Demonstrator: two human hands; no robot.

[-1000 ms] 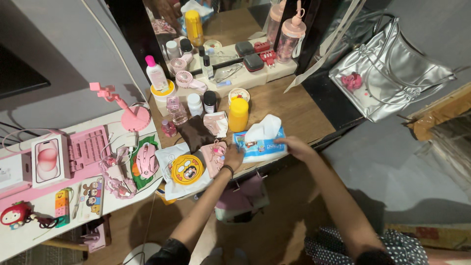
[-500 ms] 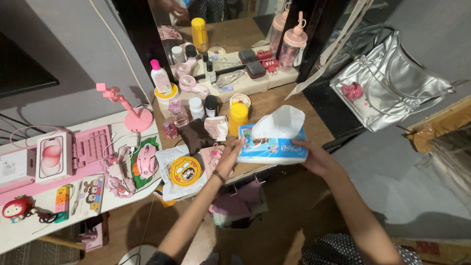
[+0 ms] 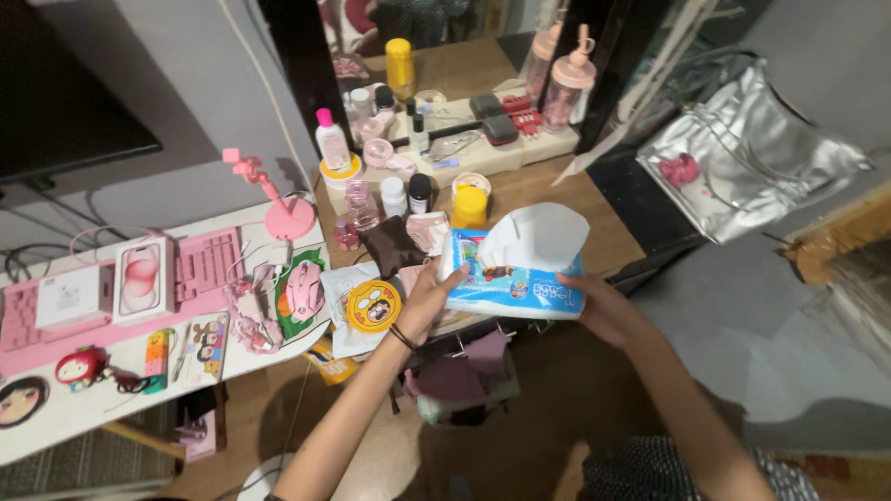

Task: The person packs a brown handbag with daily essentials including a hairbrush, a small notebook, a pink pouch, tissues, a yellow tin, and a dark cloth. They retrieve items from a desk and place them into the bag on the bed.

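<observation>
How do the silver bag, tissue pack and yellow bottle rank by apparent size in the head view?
1. Silver bag
2. Tissue pack, lifted nearer the camera, so its lead over the bottle is inflated
3. Yellow bottle

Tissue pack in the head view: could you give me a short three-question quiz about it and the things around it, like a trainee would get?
1. True or false: both hands hold the tissue pack off the table.
2. What sticks out of the pack's top? A) white tissue B) pink cloth C) a cable
3. Which yellow thing stands just behind the pack?

Key:
1. True: the left hand grips one end, the right hand the other.
2. A, the white tissue.
3. The yellow bottle.
</observation>
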